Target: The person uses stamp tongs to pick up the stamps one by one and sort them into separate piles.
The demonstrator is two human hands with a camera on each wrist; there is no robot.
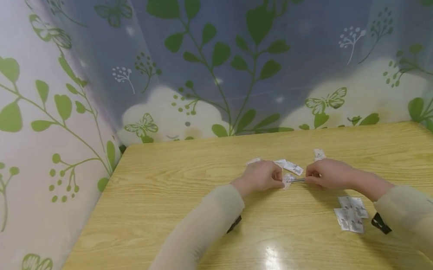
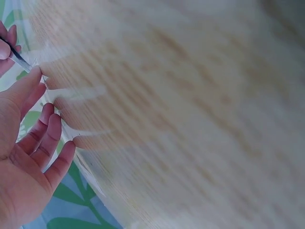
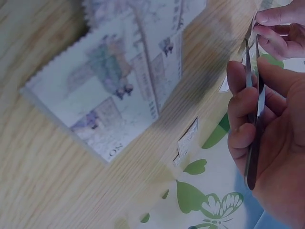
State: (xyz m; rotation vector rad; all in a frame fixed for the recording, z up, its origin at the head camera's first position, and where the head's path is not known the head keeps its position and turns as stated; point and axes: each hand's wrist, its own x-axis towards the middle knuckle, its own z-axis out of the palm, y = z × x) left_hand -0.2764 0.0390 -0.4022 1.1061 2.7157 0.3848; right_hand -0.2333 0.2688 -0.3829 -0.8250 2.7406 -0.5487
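Tweezers (image 1: 299, 180) lay level between two bare hands, over the far half of a wooden tabletop (image 1: 189, 172). The right hand (image 1: 330, 174) grasped them lengthwise, tips pointing left to meet a small stamp (image 1: 287, 182), probably because so thin a piece of paper is awkward for fingers. The left hand (image 1: 261, 176) appeared to pinch that stamp's edge between thumb and forefinger, likely steadying it; its other fingers were spread, loosely bent. Loose stamps (image 1: 293, 169) lay just beyond, seemingly within easy reach. Nearer the person, a pile (image 1: 351, 215) of overlapping stamps sat apart, presumably clear of the work.
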